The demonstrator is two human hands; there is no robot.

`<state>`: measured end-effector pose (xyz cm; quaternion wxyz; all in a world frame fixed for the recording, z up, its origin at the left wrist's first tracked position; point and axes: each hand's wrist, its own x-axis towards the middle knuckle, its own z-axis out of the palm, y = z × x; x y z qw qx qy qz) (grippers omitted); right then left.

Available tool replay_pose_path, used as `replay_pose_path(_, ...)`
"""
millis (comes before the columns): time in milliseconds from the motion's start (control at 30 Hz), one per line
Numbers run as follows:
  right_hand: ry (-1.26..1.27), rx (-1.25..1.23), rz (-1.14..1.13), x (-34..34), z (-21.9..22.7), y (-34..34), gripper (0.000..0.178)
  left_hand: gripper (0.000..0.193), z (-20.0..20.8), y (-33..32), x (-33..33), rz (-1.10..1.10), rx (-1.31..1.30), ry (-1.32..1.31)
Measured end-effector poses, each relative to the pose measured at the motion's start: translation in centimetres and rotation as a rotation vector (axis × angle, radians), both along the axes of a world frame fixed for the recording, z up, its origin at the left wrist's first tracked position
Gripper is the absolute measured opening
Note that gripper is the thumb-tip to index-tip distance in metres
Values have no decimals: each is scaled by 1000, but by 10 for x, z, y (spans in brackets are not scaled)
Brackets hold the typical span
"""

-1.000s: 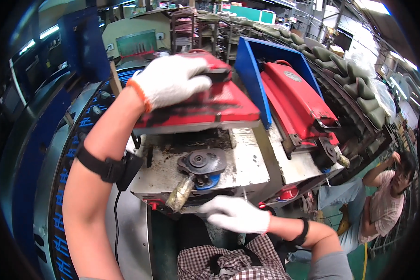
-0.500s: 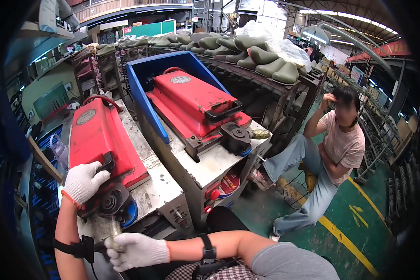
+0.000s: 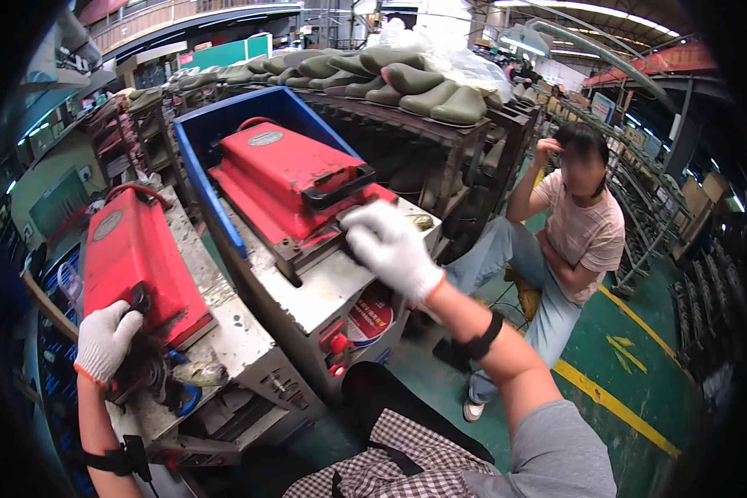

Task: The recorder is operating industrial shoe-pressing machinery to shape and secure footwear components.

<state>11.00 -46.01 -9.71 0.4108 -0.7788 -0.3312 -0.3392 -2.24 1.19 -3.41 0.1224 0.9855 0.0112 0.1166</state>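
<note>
My left hand (image 3: 108, 339), in a white knitted glove, is closed at the black handle (image 3: 142, 297) on the front of the left red machine cover (image 3: 145, 249). Below it is a dark round clamp (image 3: 153, 372) whose worn, pale lever grip (image 3: 201, 373) points right. My gloved right hand (image 3: 390, 247) is stretched across to the right machine, just below the black handle (image 3: 340, 187) of its red cover (image 3: 286, 170). Motion blurs its fingers and it hides the clamp there. A similar lever grip (image 3: 423, 222) shows beyond it.
A blue hood (image 3: 192, 170) surrounds the right machine's back. Red buttons (image 3: 338, 342) sit on its front. Green shoes (image 3: 458, 103) fill a rack (image 3: 440, 124) behind. A person (image 3: 585, 216) sits close on the right, a knee near my right arm. Yellow lines (image 3: 614, 407) mark the green floor.
My right hand has let go of the left machine's lever grip and moved right to the other machine. That grip has swung from pointing toward me to pointing right. My left hand stays at the handle.
</note>
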Motion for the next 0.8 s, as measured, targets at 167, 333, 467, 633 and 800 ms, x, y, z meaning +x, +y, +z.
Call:
replay_pose_path(167,365,-365,-454,72,0,-66,38,39,-15,13,5,28,-305,-45)
replay_pose_path(333,407,-764,-431,103,-17,-81,51,21,-29,22,23,17,-265,-138)
replay_pose_path(467,584,-688,-303,116,-15,-81,53,19,-37,25,20,115,-373,-137)
replay_pose_path(633,760,-611,-182,138,-16,-82,54,20,-38,21,20,77,-214,-179)
replay_pose_path(800,701,-641,-235,143,-15,-79,59,20,-36,21,20,61,-207,-179)
